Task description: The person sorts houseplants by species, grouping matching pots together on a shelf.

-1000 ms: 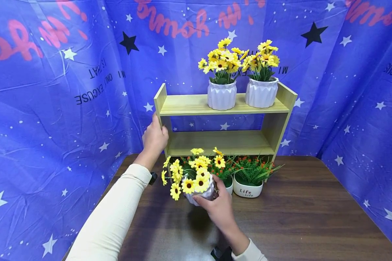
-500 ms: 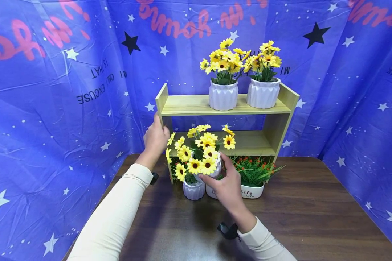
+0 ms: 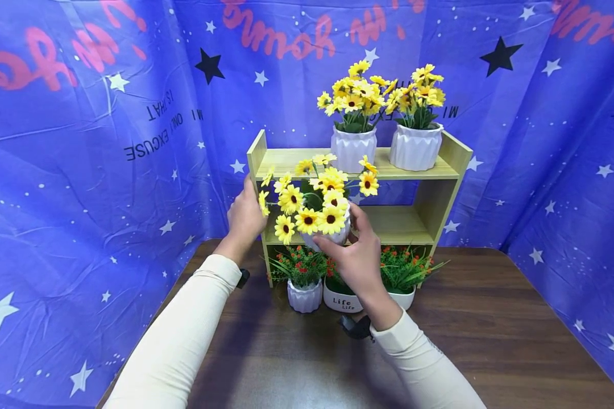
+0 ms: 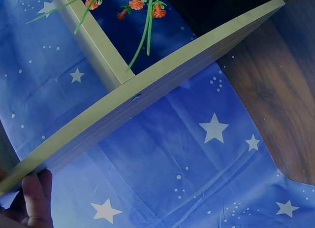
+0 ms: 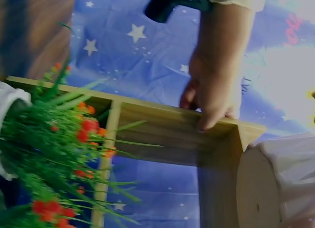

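In the head view, my left hand (image 3: 245, 217) grips the left side panel of a light wooden shelf (image 3: 291, 162), thumb on the inner side. The left wrist view shows its fingers (image 4: 37, 196) against the panel's edge. My right hand (image 3: 359, 258) holds a white ribbed pot of yellow sunflowers (image 3: 331, 219), thumb in front and fingers at the right side. This pot is raised in front of the middle shelf, tilted with its flowers toward me. From the right wrist view, the underside of the pot (image 5: 258, 188) shows near the panel. Two similar sunflower pots (image 3: 354, 145) stand on the top board.
Below, a ribbed pot with red-flowered greenery (image 3: 305, 295) and two white "Life" planters (image 3: 343, 301) stand along the shelf's front on the dark wooden table (image 3: 471, 329). Blue star-printed cloth (image 3: 184, 170) surrounds the table at the back and sides.
My right hand has lifted the sunflower pot from low by the planters up to between the middle and top boards, slightly rightward. My left hand keeps its grip on the panel.
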The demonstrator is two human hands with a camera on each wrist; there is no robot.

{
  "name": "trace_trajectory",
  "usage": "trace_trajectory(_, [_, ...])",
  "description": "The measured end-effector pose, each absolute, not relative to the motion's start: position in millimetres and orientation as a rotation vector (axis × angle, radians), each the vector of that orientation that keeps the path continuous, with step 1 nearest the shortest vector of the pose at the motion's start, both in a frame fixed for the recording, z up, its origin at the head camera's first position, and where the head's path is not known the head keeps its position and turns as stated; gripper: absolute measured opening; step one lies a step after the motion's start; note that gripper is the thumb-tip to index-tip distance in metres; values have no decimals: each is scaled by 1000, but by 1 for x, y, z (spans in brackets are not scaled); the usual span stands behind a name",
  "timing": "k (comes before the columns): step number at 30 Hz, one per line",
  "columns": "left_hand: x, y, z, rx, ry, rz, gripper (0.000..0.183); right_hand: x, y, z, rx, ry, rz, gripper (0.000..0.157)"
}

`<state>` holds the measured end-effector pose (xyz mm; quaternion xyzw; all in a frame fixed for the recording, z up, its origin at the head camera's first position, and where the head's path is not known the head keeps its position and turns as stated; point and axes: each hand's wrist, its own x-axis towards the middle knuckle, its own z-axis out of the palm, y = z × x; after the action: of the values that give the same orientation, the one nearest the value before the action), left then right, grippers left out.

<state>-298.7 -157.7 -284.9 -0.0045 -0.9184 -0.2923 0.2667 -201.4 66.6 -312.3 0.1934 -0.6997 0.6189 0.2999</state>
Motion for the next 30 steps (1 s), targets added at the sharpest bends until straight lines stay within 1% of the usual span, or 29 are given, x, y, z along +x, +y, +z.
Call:
trace_trajectory(1, [-299, -157, -285, 0, -2484, -790, 79, -207, 67, -312, 515, -1850, 1627, 77])
trace_trajectory(4, [-301, -156, -284, 30, -2486, -794, 69, -213, 67, -306, 527, -1838, 1587, 77])
trace_trajectory(11, [-301, -155, -284, 35, -2477, -780, 61, -221, 63, -286, 550, -1805, 1576, 76])
trace_trajectory(21, [-301, -154, -286, 34, -2455, -782, 61, -237, 61, -259, 531, -1774, 1595, 74])
trace_trajectory(30, [-301, -154, -286, 29, -2448, -782, 60, -247, 54, -252, 488, -1796, 1666, 72])
